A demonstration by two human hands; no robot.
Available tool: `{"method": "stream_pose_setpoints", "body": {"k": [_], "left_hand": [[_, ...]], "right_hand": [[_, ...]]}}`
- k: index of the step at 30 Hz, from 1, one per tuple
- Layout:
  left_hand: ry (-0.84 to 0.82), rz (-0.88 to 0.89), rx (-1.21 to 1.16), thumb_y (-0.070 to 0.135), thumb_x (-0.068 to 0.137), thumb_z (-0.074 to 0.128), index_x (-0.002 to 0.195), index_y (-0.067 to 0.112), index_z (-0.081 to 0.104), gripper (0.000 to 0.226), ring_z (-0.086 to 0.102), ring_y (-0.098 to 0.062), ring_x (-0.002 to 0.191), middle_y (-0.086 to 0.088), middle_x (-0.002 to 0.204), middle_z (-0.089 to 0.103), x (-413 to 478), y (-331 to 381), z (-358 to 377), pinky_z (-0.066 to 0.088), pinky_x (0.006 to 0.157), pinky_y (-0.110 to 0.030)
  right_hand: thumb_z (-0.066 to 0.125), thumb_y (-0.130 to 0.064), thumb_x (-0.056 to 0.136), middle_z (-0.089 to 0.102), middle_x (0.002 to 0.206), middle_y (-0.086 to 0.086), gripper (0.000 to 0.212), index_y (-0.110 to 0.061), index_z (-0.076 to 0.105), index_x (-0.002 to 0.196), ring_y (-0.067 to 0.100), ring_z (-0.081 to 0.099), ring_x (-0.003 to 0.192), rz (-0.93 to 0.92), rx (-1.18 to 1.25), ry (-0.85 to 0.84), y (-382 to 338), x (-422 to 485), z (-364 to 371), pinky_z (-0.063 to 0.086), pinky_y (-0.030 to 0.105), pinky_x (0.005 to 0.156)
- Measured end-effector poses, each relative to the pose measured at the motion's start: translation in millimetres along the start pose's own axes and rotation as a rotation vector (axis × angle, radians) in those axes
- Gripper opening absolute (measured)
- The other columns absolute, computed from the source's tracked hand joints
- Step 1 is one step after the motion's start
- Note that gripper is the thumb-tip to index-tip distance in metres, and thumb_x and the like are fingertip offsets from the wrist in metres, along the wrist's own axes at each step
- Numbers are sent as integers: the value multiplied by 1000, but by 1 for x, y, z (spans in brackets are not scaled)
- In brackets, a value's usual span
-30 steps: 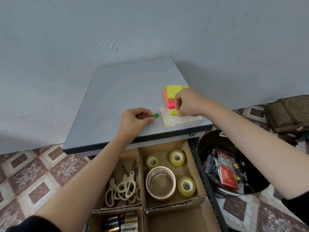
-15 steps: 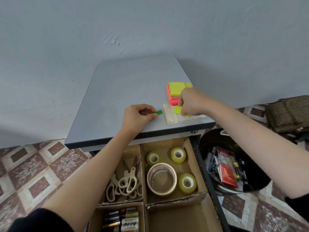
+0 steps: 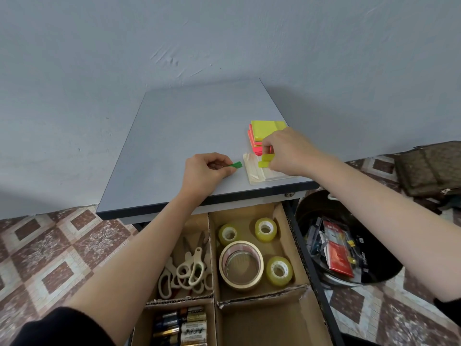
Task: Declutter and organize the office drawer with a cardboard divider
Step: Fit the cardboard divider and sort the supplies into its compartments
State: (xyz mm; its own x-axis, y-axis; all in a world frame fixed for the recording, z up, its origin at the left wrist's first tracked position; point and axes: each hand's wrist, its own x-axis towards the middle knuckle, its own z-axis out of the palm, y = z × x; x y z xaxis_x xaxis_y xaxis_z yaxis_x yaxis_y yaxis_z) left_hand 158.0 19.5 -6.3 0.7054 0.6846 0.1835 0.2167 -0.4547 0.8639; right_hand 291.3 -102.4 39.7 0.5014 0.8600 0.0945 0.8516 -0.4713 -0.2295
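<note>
Drawer stands open below the desk top, its cardboard divider already holding scissors, tape rolls and batteries. The step looks like sorting loose sticky flags at the desk top's front right corner. Left hand, fingers curled, pinches a green flag just above the desk top. Right hand pinches yellow flags over a white pad on the desk top. Next probably calls for gathering them squarely, then lowering them into the drawer's bare compartment
</note>
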Motion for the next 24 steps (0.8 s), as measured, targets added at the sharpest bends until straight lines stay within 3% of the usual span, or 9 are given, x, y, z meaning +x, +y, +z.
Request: {"method": "stream_pose_setpoints", "body": {"k": [4,9,12,15,19,24], "left_hand": [[0,-5,-2,11,80,72,83,18,68,9,57,-2,71,14,78,61,1,-1,0,46,65,-2],[5,-2,1,10,79,73,81,18,68,9,57,-1,70,13,78,62,1,-2,0,46,65,-3],[8,-5,-1,10,79,73,81,17,68,8,56,-1,69,14,77,61,1,-1,0,45,65,-2],[5,-7,5,11,80,72,82,17,68,8,56,-1,70,13,78,61,0,0,0,45,64,-1],[5,-6,8,12,80,73,82,17,68,7,56,-1,70,13,78,61,1,-1,0,45,64,-2],[6,-10,7,13,80,72,82,18,68,8,56,-2,71,14,78,61,1,-1,0,45,64,-1]], "right_hand": [[59,4,79,61,103,12,24,-6,68,98,23,52,96,24,101,-10,6,2,1,36,26,67],[54,10,79,50,86,5,28,-2,69,98,16,44,85,36,160,-8,8,4,-4,33,14,54],[50,13,77,51,78,12,19,7,65,88,20,41,73,67,161,-11,10,7,-3,28,22,51],[53,13,74,39,68,14,10,17,58,81,19,29,64,85,155,11,13,11,-2,17,27,52],[56,8,80,54,80,29,13,13,64,88,21,37,68,82,150,10,17,15,-4,24,28,53],[47,6,84,58,93,17,25,3,66,101,25,47,77,63,150,-27,16,14,-9,37,29,61]]}}
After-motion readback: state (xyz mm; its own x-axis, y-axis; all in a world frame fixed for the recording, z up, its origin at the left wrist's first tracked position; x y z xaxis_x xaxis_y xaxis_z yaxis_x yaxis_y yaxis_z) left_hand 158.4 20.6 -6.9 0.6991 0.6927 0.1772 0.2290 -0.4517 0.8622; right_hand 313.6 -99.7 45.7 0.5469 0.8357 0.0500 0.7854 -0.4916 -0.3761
